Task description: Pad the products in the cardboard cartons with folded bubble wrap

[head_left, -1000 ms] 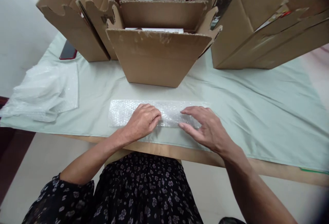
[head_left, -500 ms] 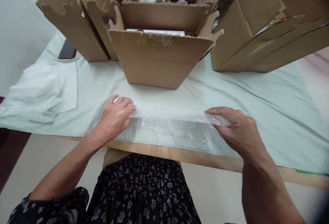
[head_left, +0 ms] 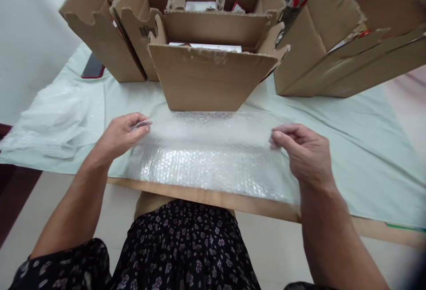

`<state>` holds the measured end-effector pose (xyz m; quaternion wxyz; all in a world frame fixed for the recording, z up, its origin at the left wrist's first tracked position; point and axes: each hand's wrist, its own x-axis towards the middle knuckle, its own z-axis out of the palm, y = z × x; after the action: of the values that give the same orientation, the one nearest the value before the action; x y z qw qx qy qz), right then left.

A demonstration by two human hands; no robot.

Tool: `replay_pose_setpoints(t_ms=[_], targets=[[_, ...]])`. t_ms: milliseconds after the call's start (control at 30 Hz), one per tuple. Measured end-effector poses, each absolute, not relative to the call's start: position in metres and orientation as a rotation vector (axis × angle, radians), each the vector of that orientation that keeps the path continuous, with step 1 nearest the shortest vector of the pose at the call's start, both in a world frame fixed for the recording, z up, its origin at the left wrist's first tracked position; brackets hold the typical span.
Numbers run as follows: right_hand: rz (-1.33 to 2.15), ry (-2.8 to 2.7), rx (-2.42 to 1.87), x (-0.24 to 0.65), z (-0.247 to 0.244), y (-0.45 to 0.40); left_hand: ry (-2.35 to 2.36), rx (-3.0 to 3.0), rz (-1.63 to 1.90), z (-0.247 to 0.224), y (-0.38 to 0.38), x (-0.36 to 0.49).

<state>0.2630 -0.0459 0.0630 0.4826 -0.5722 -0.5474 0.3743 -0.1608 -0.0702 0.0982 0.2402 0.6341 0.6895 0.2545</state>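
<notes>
A clear sheet of bubble wrap (head_left: 206,170) lies spread over the cloth in front of me, reaching close to the table's front edge. My left hand (head_left: 124,132) pinches its left side between thumb and fingers. On the opposite side, my right hand (head_left: 301,150) grips the right edge, thumb on top. Between the two hands a band of the wrap is drawn taut and slightly raised over the lower layer. Just behind it stands an open cardboard box (head_left: 206,79), with white items partly visible inside.
More cut-open cardboard boxes (head_left: 103,46) line the back, and a large one (head_left: 333,59) stands at right. A pile of bubble wrap (head_left: 56,119) lies at left, near a dark phone (head_left: 93,67). Pale green cloth (head_left: 349,157) covers the table; its wooden front edge (head_left: 213,197) faces me.
The bubble wrap has opened out from a narrow folded strip into a wider sheet. My left hand has shifted left and slightly away from me; my right hand has moved slightly away too.
</notes>
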Motion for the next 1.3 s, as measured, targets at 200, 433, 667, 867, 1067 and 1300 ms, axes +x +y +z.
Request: replay_pose_setpoints(t_ms=[200, 433, 667, 867, 1067, 1300], targets=[[0.674, -1.562, -1.599, 0.264, 0.031, -0.028, 2.002, 1.825, 0.708, 0.055, -0.048, -0.157], [0.093, -1.708, -1.637, 0.267, 0.034, -0.051, 2.026, 2.333, 1.021, 0.044, -0.083, -0.125], [0.127, -2.532, -1.255, 0.195, 0.031, -0.070, 1.649, 2.568, 0.444, 0.028, -0.090, -0.068], [0.072, -2.735, -1.352, 0.189, 0.008, -0.067, 1.679, 2.505, 0.210, 0.014, -0.088, -0.077], [0.017, -2.557, -1.675, 0.247, 0.002, -0.061, 1.934, 2.404, 0.230, 0.009, -0.096, -0.115], [-0.100, -2.379, -1.745, 0.249, 0.011, -0.078, 1.955, 2.443, 0.398, 0.015, -0.108, -0.103]])
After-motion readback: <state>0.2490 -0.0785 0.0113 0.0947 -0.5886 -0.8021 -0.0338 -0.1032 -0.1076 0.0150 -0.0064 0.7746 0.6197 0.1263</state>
